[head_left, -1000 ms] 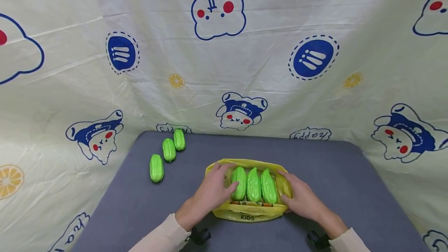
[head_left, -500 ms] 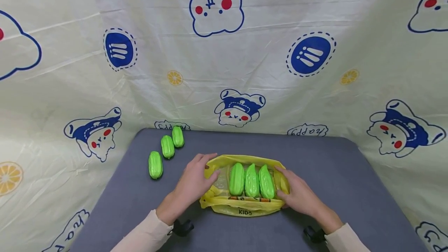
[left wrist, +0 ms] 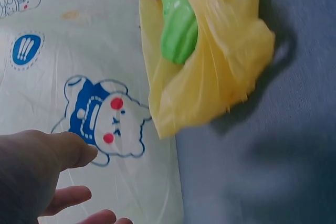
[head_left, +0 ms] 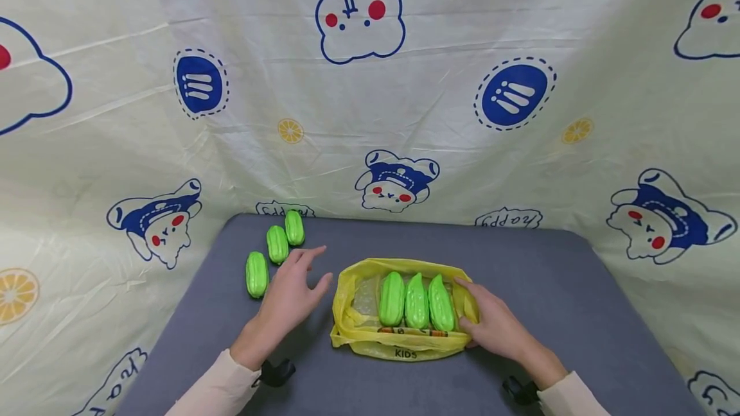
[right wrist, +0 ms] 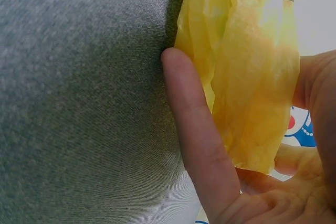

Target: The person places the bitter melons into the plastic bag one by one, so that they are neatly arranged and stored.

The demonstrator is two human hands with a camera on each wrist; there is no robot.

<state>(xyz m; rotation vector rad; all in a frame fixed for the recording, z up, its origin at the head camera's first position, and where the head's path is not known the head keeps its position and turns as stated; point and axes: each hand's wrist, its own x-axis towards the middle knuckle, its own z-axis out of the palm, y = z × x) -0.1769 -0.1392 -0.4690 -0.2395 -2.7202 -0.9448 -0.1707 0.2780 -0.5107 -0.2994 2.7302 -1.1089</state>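
Note:
A yellow plastic bag lies mouth up on the dark table, with "KIDS" printed on its near side. Three bright green ridged gourd-like vegetables stand side by side inside it. My right hand holds the bag by its right side; in the right wrist view its thumb and fingers lie on either side of the yellow plastic. Between the bag and three loose green vegetables of the same kind is my left hand, fingers spread and holding nothing. Its fingertips overlap the nearer loose ones in the head view.
The dark grey table has rounded far corners. Behind and beside it hangs a pale printed cloth with cartoon figures. Black wrist straps are on both wrists.
My left hand has let go of the bag's left side and moved left toward the loose green vegetables. The bag's left side now stands wider. My right hand stays at the bag's right side.

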